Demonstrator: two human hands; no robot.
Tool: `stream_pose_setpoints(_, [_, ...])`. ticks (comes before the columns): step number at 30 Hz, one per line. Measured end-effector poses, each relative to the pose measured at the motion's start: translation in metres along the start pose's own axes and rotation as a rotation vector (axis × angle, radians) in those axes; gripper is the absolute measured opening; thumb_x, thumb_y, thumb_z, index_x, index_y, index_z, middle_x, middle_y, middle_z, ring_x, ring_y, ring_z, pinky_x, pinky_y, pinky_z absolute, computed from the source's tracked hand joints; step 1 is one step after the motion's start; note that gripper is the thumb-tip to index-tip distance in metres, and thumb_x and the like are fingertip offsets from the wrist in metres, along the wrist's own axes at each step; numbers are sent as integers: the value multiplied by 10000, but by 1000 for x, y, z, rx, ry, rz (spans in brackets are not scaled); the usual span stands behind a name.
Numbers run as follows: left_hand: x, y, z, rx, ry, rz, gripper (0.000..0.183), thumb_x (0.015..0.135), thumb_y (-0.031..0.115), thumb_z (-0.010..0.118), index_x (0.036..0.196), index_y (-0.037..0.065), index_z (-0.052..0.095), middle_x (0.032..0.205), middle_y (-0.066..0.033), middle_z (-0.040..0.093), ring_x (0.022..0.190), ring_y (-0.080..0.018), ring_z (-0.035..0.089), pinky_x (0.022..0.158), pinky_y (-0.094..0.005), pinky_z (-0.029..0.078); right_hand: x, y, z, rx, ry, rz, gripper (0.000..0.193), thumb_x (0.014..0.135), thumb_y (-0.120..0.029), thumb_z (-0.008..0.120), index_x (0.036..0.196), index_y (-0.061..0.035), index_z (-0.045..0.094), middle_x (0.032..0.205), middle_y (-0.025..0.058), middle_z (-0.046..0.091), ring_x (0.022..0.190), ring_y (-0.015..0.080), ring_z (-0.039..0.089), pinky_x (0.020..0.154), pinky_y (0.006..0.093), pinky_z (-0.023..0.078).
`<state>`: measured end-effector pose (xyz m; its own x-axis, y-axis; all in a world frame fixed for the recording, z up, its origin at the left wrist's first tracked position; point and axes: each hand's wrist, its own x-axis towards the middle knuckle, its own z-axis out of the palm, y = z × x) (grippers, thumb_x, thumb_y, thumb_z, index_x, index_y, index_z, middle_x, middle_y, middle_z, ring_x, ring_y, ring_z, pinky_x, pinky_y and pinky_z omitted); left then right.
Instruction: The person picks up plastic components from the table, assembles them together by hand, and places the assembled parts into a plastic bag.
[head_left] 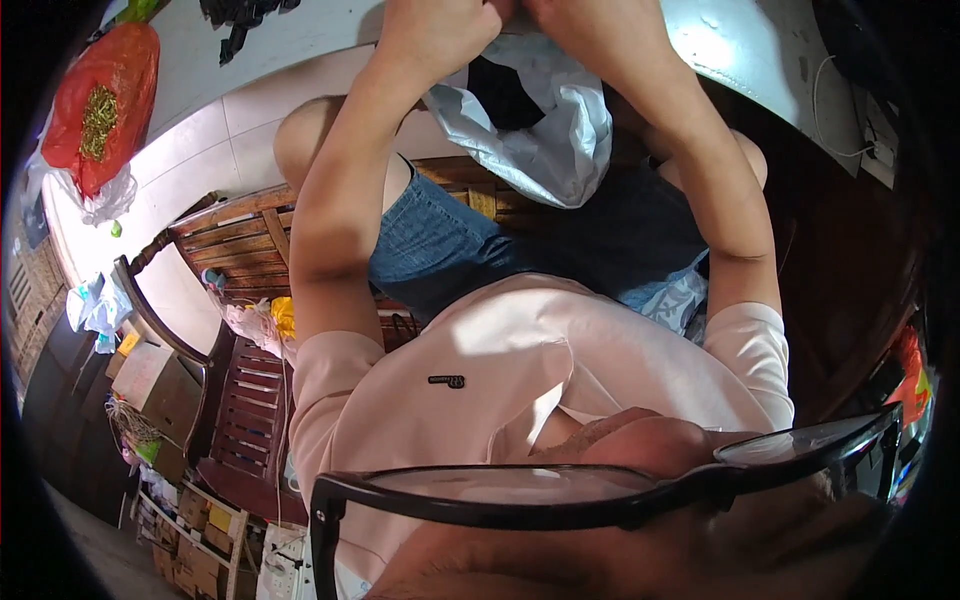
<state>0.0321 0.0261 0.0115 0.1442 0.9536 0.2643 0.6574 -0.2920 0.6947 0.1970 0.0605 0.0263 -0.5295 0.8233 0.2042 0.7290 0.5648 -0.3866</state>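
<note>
At the top edge, over the table's near edge, my left hand and my right hand are close together. The frame cuts off most of their fingers. What shows of them is curled inward, and anything between them is out of sight. Below the hands, a white plastic bag hangs open between my knees with something flat and black in its mouth. Several small black parts lie on the table to the left of my left hand.
A pale table runs across the top. At far left, a red plastic bag holds small gold-coloured pieces. I sit on a wooden slatted bench. Cardboard boxes stand lower left. A white cable hangs at the right.
</note>
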Motion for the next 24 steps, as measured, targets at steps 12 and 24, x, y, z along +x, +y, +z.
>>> stream_pose_setpoints(12, [0,-18,0,29,-94,-31,190,858,163,691,1019,64,716,1004,-171,684,922,-401,668,811,-464,544,0,13,16,28,37,3,163,920,-211,638,984,-88,553,817,189,713,768,422,702,657,544,555])
stream_pose_setpoints(24, [-2,-1,-13,-639,-318,-293,179,870,34,760,1044,-6,736,970,-22,737,891,-92,669,822,-258,549,-18,20,-6,503,70,-70,193,983,-218,546,937,-47,624,725,179,663,677,399,675,627,458,523])
